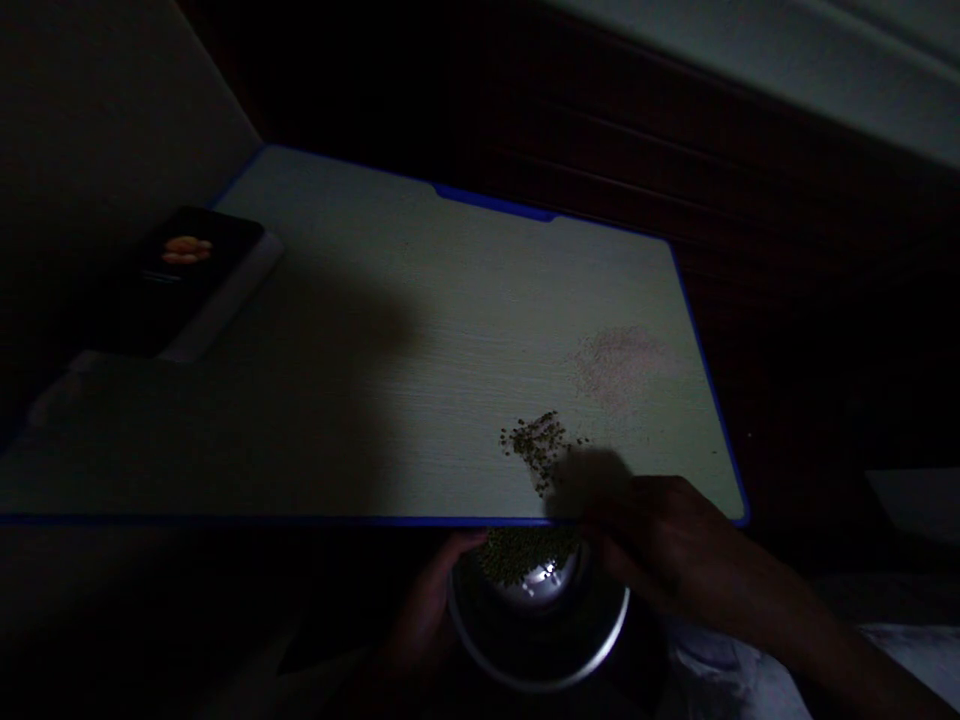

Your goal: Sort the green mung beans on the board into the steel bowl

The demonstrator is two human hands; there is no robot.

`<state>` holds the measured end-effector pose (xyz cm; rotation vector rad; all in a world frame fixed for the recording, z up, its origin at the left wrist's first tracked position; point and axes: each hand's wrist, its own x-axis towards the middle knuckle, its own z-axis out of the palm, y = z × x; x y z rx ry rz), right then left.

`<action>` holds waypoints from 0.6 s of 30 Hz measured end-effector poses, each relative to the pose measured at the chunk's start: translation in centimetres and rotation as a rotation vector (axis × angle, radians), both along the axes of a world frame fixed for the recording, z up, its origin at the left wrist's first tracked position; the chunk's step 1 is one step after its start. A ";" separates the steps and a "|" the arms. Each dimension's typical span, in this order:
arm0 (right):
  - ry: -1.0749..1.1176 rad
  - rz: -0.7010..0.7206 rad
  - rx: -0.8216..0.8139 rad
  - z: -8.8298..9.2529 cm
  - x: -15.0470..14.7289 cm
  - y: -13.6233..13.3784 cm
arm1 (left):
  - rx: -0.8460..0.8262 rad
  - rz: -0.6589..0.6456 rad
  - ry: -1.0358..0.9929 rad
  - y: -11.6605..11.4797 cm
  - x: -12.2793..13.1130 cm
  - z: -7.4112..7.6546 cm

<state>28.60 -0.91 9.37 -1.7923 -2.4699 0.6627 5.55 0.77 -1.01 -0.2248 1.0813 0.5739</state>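
Head view: seeds (525, 556) beside right hand (667, 545)

Pale wood-grain desktop (405, 350), blue edge banding. Small green seeds (536, 445), likely mung beans, scattered near the front edge. Faint powdery smear (619, 365) just beyond them. Far left, dim: dark flat box (184, 270) with orange picture, atop a white slab (225, 320).

The left hand (431, 610) holds the rim of a metal bowl (541, 672) at bottom center, with green beans (525, 556) inside. The right hand (660, 540) lies at the near edge of a blue-edged white table (450, 330), just beside a small scatter of beans (536, 448). A black box (187, 270) sits upper left.
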 end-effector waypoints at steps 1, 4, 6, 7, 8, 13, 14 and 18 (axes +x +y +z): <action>-0.007 -0.016 0.011 -0.1 0.1 0.0 | 0.002 -0.007 -0.004 -0.2 -0.1 -0.3; -0.056 -0.153 0.064 -0.9 1.1 1.0 | 0.060 -0.033 0.014 -0.6 -0.6 -1.3; -0.083 -0.240 0.068 -1.6 1.9 1.9 | 0.107 -0.049 0.040 -0.9 -1.0 -1.8; -0.091 -0.269 0.058 -2.0 2.2 2.4 | 0.138 -0.051 0.061 -1.0 -1.2 -1.9; -0.095 -0.287 0.043 -2.3 2.4 2.8 | 0.149 -0.058 0.090 -1.0 -1.3 -1.9; -0.090 -0.298 -0.048 -2.8 2.3 3.5 | 0.005 -0.016 0.014 -0.2 -0.7 -0.5; -0.092 -0.301 -0.063 -2.7 2.2 3.6 | 0.010 -0.013 0.027 0.0 -0.5 -0.2; -0.115 -0.324 -0.104 -2.3 2.0 3.7 | 0.020 -0.057 0.135 0.3 -0.3 0.8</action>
